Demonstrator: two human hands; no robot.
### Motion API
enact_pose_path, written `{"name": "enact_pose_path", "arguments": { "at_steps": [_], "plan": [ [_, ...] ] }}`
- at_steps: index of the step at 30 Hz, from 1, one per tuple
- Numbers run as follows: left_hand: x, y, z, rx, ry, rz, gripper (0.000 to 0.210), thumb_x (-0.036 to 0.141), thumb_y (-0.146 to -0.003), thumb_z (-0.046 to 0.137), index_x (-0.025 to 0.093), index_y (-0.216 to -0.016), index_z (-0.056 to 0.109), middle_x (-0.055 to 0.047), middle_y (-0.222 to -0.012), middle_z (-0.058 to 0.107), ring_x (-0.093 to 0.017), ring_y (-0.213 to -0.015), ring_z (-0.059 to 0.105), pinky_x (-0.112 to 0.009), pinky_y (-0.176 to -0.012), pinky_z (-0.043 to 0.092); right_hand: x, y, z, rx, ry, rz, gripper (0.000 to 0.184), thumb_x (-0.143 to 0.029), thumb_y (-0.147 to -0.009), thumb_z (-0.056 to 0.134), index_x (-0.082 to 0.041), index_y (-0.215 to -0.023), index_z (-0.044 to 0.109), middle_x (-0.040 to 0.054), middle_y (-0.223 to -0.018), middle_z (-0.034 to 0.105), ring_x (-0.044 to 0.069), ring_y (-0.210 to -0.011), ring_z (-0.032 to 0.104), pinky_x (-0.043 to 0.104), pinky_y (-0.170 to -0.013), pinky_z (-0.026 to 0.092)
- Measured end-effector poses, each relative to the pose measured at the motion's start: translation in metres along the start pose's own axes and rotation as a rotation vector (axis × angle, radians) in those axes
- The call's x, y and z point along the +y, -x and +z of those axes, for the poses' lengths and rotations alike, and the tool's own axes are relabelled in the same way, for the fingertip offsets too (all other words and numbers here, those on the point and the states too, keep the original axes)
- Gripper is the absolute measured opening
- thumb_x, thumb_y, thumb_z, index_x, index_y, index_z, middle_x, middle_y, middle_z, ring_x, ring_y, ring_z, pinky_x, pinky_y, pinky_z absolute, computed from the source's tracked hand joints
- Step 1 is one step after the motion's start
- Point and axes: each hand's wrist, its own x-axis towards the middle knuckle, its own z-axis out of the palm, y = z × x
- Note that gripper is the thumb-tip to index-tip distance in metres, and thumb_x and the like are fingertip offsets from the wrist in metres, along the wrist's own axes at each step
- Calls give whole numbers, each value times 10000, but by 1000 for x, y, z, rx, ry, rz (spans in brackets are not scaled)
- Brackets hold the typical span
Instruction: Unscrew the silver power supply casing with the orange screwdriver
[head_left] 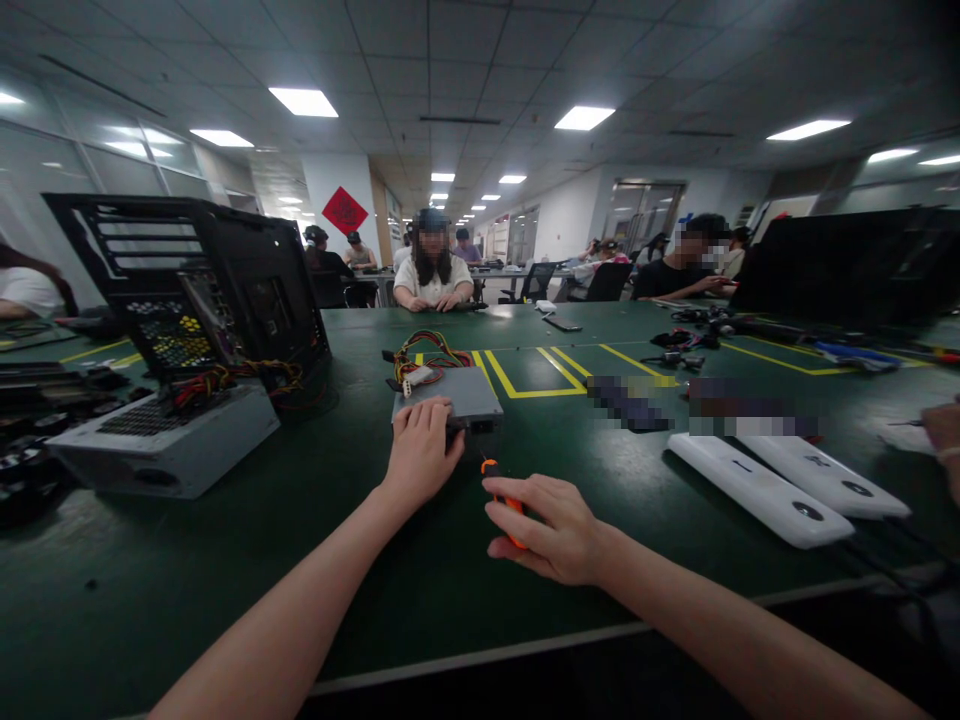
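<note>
A grey computer power supply unit point(480, 390) lies on the green table, with its bundle of coloured cables point(435, 342) spilling over the far side. My left hand point(418, 450) grips its near left corner, fingers over the top and thumb by the front face. In my right hand point(555, 525) is an orange screwdriver point(490, 468), held between thumb and fingers. Its shaft points up and away toward the front of the unit; whether the tip touches anything cannot be made out.
An open black computer case point(292, 280) stands at left, behind a second power supply unit point(217, 450). Two white oblong devices point(757, 490) lie right. Cables and tools point(855, 355) lie far right, near a black monitor-like panel point(847, 260). A person point(433, 275) sits opposite.
</note>
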Motion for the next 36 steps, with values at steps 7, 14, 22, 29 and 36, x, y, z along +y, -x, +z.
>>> {"name": "enact_pose_path", "arguments": {
  "at_steps": [7, 14, 22, 29, 36],
  "plan": [
    [-1, 0, 0, 4, -7, -6, 211, 247, -775, 490, 174, -974, 495, -98, -1122, 562, -237, -1034, 494, -398, -901, 296, -3, -5, 2, -69, -56, -40, 294, -301, -848, 393, -95, -1035, 488, 193, -981, 589, 210, -860, 611, 271, -604, 505],
    [0, 0, -2, 2, -3, -3, 212, 250, -777, 488, 173, -975, 490, -96, -1125, 564, -235, -1032, 498, -395, -894, 297, -3, 0, 10, 4, -98, 24, 313, -412, -801, 517, -141, -932, 434, 162, -948, 626, 180, -782, 636, 249, -573, 503],
    [0, 0, -3, 0, -4, 1, 205, 251, -784, 483, 176, -975, 489, -96, -1128, 562, -234, -1039, 495, -395, -905, 291, -3, -5, 5, -108, -49, -29, 310, -363, -803, 492, -146, -1025, 501, 151, -972, 611, 172, -713, 615, 275, -564, 467],
    [-1, 1, -1, -1, 5, -2, 211, 242, -780, 484, 171, -979, 487, -93, -1129, 562, -225, -1040, 494, -388, -901, 297, -5, -2, 9, -13, -78, 46, 285, -411, -790, 515, -154, -906, 472, 132, -912, 646, 153, -691, 623, 233, -543, 471],
    [2, -1, -3, 7, -16, -11, 219, 259, -777, 485, 170, -977, 494, -107, -1102, 556, -241, -1030, 484, -401, -891, 295, -8, -7, 7, -148, -52, -67, 331, -391, -828, 461, -134, -1031, 503, 168, -988, 600, 176, -754, 613, 260, -578, 469]
  ]
}}
